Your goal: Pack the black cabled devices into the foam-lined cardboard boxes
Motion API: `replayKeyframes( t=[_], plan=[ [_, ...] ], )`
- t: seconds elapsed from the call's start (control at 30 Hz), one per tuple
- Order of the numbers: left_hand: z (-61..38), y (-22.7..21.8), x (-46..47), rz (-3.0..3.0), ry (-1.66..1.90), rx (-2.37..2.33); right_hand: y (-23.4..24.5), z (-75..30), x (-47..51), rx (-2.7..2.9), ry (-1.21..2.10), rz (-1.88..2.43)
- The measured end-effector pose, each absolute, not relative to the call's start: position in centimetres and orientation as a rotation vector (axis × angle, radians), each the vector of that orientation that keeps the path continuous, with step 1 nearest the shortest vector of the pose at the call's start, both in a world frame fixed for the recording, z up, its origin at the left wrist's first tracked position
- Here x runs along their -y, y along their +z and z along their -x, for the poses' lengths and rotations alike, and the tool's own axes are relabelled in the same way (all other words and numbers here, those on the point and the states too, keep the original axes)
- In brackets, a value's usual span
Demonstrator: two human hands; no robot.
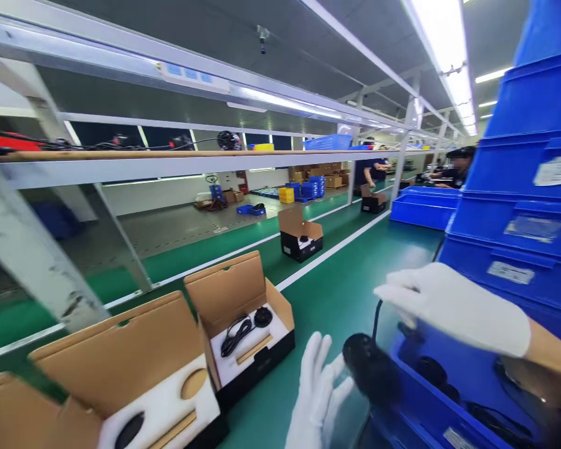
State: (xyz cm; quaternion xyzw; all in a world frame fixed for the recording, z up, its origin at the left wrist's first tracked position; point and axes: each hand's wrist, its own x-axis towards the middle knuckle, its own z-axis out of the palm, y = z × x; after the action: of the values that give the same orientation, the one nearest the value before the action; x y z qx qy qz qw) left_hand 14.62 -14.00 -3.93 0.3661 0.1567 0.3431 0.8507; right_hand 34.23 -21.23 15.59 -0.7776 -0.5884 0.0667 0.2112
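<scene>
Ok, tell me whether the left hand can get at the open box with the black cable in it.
Probably yes. The left hand is open and holds nothing, just right of the open box; only bare green belt lies between them, and the box's lid stands folded back.

Green belt [341, 287] running toward 1 o'clock. On it: open cardboard boxes [243, 324] in a row at 10 o'clock; blue bins [518, 224] at 3 o'clock.

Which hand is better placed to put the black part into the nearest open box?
Probably the left hand. It is open beside the black part and lies between it and the nearest open box. The right hand is over the blue bin, farther from that box.
</scene>
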Motion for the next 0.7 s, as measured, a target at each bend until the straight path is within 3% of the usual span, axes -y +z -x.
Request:
replayKeyframes(
  t=[0.2, 0.43, 0.7],
  plan=[
    [-9.7, -4.5, 14.4, -0.64, 0.798, -0.279, 11.2, -29.5, 14.8, 2.064, -0.187, 1.818],
    [-2.6, -4.3, 12.9, -0.417, 1.009, -0.325, 5.8, -24.0, 11.2, 2.078, 0.316, 1.77],
    [0.1, -2.4, 10.9, -0.102, 1.059, -0.239, 0.7, -21.4, 12.0, 2.177, 0.0, 1.434]
  ],
)
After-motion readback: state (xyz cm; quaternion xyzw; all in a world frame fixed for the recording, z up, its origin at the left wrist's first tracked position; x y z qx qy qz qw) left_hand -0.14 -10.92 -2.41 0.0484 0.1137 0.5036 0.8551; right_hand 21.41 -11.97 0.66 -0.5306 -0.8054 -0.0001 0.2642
